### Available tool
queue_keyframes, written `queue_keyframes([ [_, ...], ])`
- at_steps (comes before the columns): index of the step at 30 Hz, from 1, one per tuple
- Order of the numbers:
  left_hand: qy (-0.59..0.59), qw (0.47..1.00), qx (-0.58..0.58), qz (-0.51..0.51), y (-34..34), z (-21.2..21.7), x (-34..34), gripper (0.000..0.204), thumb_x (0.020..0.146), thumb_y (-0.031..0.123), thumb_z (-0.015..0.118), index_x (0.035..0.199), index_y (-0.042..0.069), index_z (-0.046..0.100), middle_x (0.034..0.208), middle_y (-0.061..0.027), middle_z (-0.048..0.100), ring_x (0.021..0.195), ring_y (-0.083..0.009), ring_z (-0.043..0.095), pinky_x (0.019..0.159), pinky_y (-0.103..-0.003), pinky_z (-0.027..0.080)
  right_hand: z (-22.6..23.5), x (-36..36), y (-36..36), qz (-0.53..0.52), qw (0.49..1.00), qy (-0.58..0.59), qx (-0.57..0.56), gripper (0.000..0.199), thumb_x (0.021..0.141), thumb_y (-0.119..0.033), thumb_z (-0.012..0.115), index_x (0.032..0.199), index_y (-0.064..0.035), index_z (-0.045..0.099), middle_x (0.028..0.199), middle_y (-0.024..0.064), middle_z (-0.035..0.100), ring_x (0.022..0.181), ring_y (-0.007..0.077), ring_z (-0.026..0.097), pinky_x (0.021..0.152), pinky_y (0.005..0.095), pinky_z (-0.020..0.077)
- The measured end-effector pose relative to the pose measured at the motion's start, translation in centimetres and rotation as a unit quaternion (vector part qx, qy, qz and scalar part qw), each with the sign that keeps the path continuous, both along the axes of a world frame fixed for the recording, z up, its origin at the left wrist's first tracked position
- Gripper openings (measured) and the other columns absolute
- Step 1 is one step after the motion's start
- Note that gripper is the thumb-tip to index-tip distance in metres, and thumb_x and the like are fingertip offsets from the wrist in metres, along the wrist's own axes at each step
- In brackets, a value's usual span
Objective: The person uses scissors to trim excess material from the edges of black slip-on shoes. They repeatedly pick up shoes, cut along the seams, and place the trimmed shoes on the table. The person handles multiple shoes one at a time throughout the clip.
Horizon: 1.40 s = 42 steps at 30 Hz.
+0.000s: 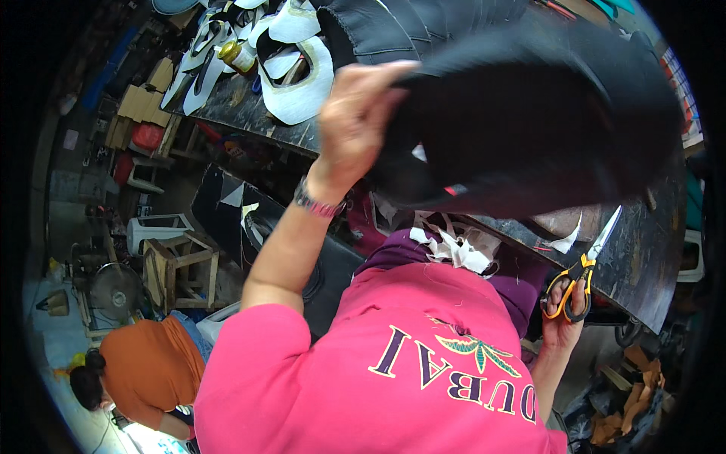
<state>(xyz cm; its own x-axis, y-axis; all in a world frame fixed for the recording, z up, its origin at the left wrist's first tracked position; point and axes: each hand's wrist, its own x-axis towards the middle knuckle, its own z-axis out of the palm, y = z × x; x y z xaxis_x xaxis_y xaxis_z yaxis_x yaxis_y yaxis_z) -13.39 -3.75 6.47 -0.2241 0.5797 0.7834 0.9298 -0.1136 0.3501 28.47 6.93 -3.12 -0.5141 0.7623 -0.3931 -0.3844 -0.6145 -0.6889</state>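
Note:
My left hand (355, 121), wearing a wristband, is raised over the table with its fingers closed on the edge of a large black sheet-like piece (522, 144). This piece is curved and smeared by motion, and its exact kind does not show. A small red tag and a white spot sit near its lower edge. At the right, my right hand (563, 306) has its fingers in the yellow and black handles of a pair of scissors (603, 236). The blades point up and away, together or nearly so, beside a white scrap (567, 235) at the table's near edge.
White cut-out pieces (299, 91) and a small jar (236, 56) lie on the dark table (234, 102) at the far left. Black padded pieces (386, 30) are stacked behind. White scraps (461, 250) rest on my lap. A wooden stool (181, 268) and another person (147, 371) are at left.

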Motion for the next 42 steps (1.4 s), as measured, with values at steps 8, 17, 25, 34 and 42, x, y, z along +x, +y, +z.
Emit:
queue_keyframes([
  [8, -0.596, 0.757, 0.267, 0.024, -6.2, -9.9, -4.3, 0.04, 0.1, 0.007, 0.051, 0.139, -0.003, 0.047, 0.131, -0.0069, 0.058, 0.111, -0.0176, 0.06, 0.097, -0.029, 0.047, 2.3, -4.2, 0.3, 0.034, 0.995, -0.04, 0.081, 0.038, 0.095, -0.041, 0.062, 0.094, -0.0035, 0.056, 0.071, 0.0061, 0.057, 0.051, 0.0121, 0.052, 0.046, 0.0214, 0.0402],
  [17, -0.362, 0.894, 0.097, 0.245, -6.4, -12.5, -5.5, 0.044, 0.096, 0.005, 0.052, 0.139, 0.012, 0.054, 0.101, -0.0134, 0.059, 0.098, -0.0221, 0.061, 0.09, -0.031, 0.046, 2.6, -5.6, -0.4, 0.029, 0.994, -0.058, 0.086, 0.037, 0.094, -0.041, 0.063, 0.093, -0.0043, 0.056, 0.07, 0.0057, 0.058, 0.051, 0.0121, 0.053, 0.046, 0.0219, 0.0415],
  [25, -0.366, 0.892, 0.04, 0.263, -4.4, -11.6, -7.3, 0.045, 0.092, 0.007, 0.053, 0.137, 0.004, 0.053, 0.119, -0.0238, 0.061, 0.112, -0.0332, 0.06, 0.098, -0.038, 0.044, 3.0, -7.0, -0.5, 0.028, 0.99, -0.07, 0.117, 0.034, 0.095, -0.037, 0.064, 0.093, -0.004, 0.056, 0.071, 0.0059, 0.058, 0.052, 0.0115, 0.053, 0.046, 0.0221, 0.0418],
  [34, -0.567, 0.817, 0.087, -0.057, -0.3, -8.1, -7.6, 0.067, 0.08, -0.005, 0.045, 0.147, 0.005, 0.039, 0.142, -0.0115, 0.047, 0.133, -0.0239, 0.044, 0.111, -0.031, 0.031, 5.9, -16.0, 1.6, 0.114, 0.958, -0.129, 0.229, 0.028, 0.089, -0.016, 0.069, 0.107, -0.0015, 0.055, 0.07, 0.0036, 0.056, 0.053, 0.0097, 0.052, 0.048, 0.0216, 0.043],
  [42, -0.284, 0.946, -0.051, 0.147, 2.1, -10.8, -9.4, 0.067, 0.082, -0.001, 0.042, 0.147, -0.006, 0.029, 0.15, -0.0246, 0.036, 0.142, -0.0333, 0.032, 0.118, -0.035, 0.022, 4.7, -17.2, 7.0, 0.09, 0.923, -0.157, 0.34, 0.026, 0.079, -0.009, 0.08, 0.087, -0.0071, 0.055, 0.069, -0.0019, 0.057, 0.056, 0.0055, 0.051, 0.052, 0.0214, 0.04],
])
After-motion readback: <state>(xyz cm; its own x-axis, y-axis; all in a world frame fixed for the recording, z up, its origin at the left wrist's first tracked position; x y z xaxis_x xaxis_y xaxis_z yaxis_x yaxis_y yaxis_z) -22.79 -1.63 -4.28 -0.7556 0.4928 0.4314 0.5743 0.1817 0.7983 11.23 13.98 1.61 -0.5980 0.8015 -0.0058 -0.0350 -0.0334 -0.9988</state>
